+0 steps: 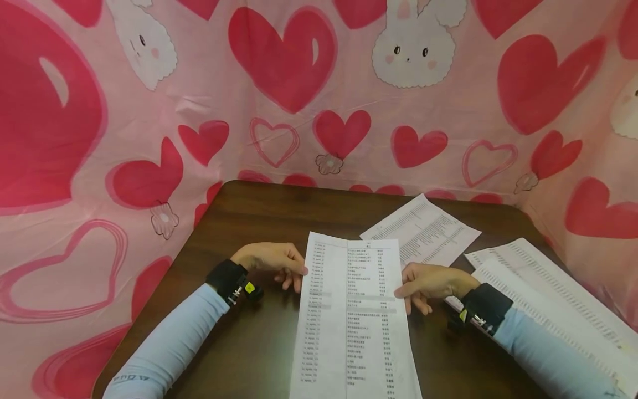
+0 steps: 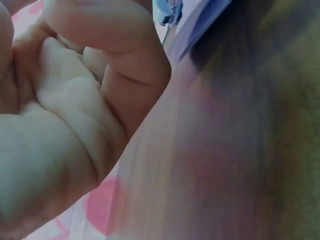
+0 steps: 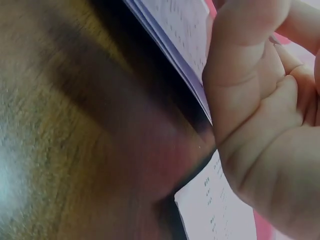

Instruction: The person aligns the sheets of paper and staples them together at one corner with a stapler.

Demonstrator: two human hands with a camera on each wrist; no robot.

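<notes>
A printed sheet of paper (image 1: 356, 332), covered in rows of text with a few grey bands, is held up between both hands in front of the person. The left hand (image 1: 273, 263) pinches its left edge between thumb and fingers. At the right edge, the right hand (image 1: 428, 282) pinches it the same way, a little lower. The left wrist view shows the left palm (image 2: 65, 115) with curled fingers. In the right wrist view, the curled right hand (image 3: 270, 110) is beside the layered edge of paper (image 3: 175, 35).
Behind the held sheet, another printed sheet (image 1: 423, 230) lies askew on the dark wooden table (image 1: 239, 216). More printed papers (image 1: 548, 299) overlap at the right, partly under the right forearm. A pink cloth with hearts and rabbits (image 1: 344, 83) hangs around the table.
</notes>
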